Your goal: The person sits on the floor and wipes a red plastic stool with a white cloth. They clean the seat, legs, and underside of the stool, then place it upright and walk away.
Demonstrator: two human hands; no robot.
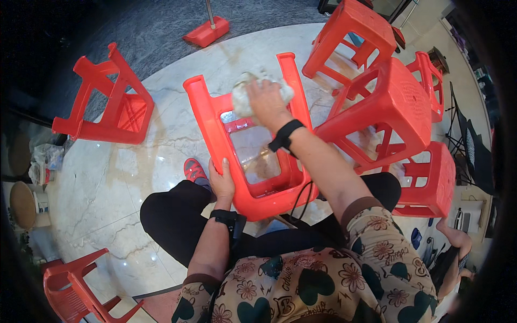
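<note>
A red plastic stool (253, 196) lies tipped on my lap, its legs pointing away from me. My left hand (222, 183) grips the stool's near left edge by the seat. My right hand (265, 102) presses a crumpled white cloth (242, 97) against the crossbar between the far legs. Both wrists wear black bands. I sit with black trousers and a red shoe (194, 169) showing below the stool.
Other red stools stand around: one overturned at the left (116, 107), several stacked or upright at the right (398, 107), one at the lower left (72, 290). A red dustpan (207, 32) lies at the top. Another person's bare foot (455, 237) is at the right.
</note>
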